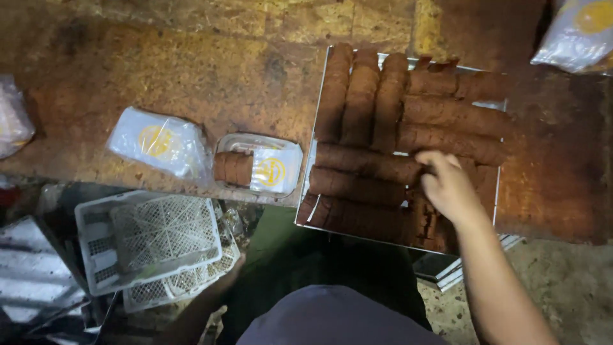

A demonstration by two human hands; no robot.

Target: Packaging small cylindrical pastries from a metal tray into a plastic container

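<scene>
A metal tray (321,108) holds several long brown rolls (361,96) laid side by side. My right hand (447,185) rests on the tray with its fingers closed on the end of one brown roll (367,165) in the near half. My left hand (220,281) hangs low in the dark next to a white plastic crate (153,239); whether it holds anything I cannot tell. A clear plastic box (255,167) with short brown pieces and a yellow-marked label sits left of the tray.
A stack of clear bags with a yellow round mark (159,144) lies left of the box. More bags show at the far left (13,121) and top right (581,32). The stained brown counter (191,57) ends near me; white crates stand on the floor below.
</scene>
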